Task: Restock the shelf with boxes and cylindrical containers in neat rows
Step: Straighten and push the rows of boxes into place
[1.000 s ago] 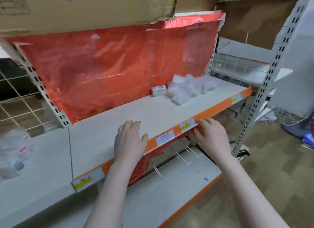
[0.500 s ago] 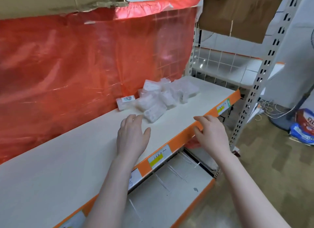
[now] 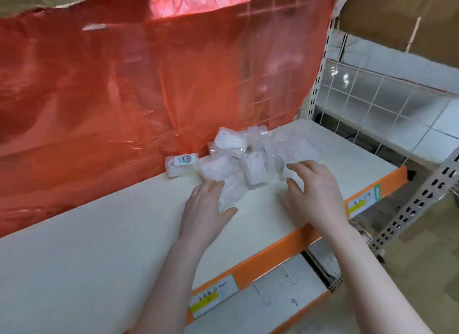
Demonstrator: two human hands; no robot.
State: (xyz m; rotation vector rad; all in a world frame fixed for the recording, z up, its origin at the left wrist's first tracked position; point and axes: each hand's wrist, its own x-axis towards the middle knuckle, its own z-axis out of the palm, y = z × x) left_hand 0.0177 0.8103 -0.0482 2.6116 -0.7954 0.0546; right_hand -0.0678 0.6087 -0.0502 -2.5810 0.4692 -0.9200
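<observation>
A loose heap of several small clear plastic boxes (image 3: pixel 250 159) lies on the white shelf (image 3: pixel 99 246), against the red plastic sheet. One clear box with a coloured label (image 3: pixel 182 165) stands apart at the heap's left. My left hand (image 3: pixel 206 209) lies flat on the shelf, fingers straight, its fingertips touching the nearest clear packet (image 3: pixel 229 192). My right hand (image 3: pixel 315 192) hovers at the heap's right side, fingers spread and slightly bent, holding nothing.
A red plastic sheet (image 3: pixel 149 85) covers the wire back panel. The shelf's orange front edge (image 3: pixel 273 254) carries price labels. A lower white shelf (image 3: pixel 273 301) sits beneath. A perforated upright (image 3: pixel 422 197) stands at the right, cardboard above.
The view has shifted right and closer to the heap. Both hands left the shelf's front edge and moved forward to the clear boxes.
</observation>
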